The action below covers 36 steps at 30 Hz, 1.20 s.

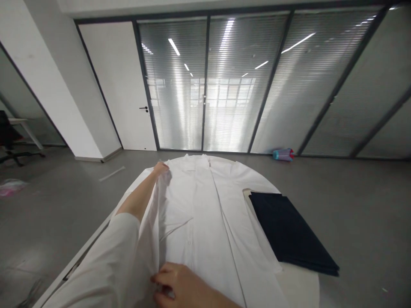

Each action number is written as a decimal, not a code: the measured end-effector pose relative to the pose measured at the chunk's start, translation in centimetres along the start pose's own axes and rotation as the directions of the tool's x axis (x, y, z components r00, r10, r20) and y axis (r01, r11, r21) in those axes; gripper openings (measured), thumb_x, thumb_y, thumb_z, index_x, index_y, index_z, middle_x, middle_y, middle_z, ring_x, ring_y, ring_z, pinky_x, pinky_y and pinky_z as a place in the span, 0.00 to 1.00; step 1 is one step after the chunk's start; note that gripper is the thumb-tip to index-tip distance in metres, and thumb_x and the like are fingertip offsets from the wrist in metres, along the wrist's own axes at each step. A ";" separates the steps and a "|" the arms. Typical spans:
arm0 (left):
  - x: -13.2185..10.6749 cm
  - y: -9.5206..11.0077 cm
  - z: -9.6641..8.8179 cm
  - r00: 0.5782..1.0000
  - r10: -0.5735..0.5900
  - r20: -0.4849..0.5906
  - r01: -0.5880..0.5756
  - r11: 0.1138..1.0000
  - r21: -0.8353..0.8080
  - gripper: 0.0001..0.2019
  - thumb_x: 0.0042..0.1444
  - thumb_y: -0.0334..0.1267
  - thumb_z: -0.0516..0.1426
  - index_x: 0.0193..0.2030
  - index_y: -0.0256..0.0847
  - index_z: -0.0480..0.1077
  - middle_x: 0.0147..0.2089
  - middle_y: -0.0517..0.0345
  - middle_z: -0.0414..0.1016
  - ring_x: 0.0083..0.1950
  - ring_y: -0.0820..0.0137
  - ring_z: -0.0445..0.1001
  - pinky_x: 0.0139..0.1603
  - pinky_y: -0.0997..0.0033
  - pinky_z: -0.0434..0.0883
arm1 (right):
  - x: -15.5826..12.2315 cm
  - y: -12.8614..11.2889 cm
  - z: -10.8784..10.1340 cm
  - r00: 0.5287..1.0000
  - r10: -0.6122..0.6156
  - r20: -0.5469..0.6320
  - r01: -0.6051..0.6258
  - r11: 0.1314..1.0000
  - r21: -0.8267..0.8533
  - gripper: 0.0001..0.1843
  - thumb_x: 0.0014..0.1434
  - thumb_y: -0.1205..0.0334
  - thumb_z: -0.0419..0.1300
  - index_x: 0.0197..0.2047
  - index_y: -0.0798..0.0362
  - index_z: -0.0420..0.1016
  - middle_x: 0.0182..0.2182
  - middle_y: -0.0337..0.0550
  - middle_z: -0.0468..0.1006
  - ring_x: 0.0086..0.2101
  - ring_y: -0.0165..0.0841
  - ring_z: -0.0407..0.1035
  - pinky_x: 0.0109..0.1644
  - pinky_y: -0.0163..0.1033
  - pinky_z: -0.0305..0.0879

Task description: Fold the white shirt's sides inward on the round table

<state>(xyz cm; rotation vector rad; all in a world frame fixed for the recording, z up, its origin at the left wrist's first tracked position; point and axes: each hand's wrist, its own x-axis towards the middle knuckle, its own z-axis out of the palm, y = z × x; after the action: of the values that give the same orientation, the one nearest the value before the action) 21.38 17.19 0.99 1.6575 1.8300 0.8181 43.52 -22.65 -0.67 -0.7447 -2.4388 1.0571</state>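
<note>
A white button-up shirt (205, 214) lies spread front-up along a white table (302, 286), collar at the far end. My left hand (161, 168) reaches far out and pinches the shirt's left shoulder, lifting that side edge into a fold. Close to me, my right hand (180, 282) is closed on the same left edge near the hem. To the right of the shirt, a folded dark navy garment (289, 231) rests on the table.
The table's left edge (80, 256) drops to grey floor. Glass walls with blinds and a white door (128, 94) stand behind. A striped object (283, 154) lies on the floor by the glass, and a black chair (9, 141) is at the far left.
</note>
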 end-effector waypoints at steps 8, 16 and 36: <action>1.7 0.8 -0.3 0.995 -0.076 0.066 0.070 0.994 0.085 0.11 0.65 0.42 0.60 0.45 0.34 0.73 0.42 0.55 0.76 0.40 0.69 0.76 0.41 0.66 0.76 | -0.2 0.8 -0.2 0.997 0.035 -0.069 -0.043 0.992 -0.114 0.10 0.63 0.64 0.59 0.42 0.52 0.82 0.35 0.42 0.82 0.37 0.31 0.72 0.44 0.31 0.63; 2.7 4.5 1.4 0.992 0.099 0.077 -0.104 0.992 0.067 0.06 0.54 0.32 0.61 0.35 0.31 0.78 0.21 0.62 0.69 0.27 0.72 0.70 0.30 0.73 0.67 | -1.1 0.2 -0.9 0.974 0.224 -0.002 -0.224 0.970 -0.096 0.12 0.62 0.60 0.59 0.33 0.51 0.84 0.26 0.40 0.80 0.25 0.27 0.66 0.31 0.32 0.55; 1.2 7.2 13.2 0.931 0.359 -0.060 -0.351 0.929 0.115 0.15 0.52 0.24 0.53 0.42 0.33 0.78 0.46 0.46 0.76 0.53 0.63 0.71 0.63 0.64 0.64 | -2.3 -2.3 -4.1 0.896 0.437 0.083 -0.444 0.892 0.090 0.13 0.58 0.55 0.61 0.33 0.51 0.86 0.21 0.37 0.77 0.20 0.24 0.57 0.24 0.31 0.48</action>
<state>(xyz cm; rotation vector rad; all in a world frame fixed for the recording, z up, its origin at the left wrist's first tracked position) 35.78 19.94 -2.57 2.0897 1.6686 0.9658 46.79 -23.09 3.39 -1.2884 -2.2907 1.3785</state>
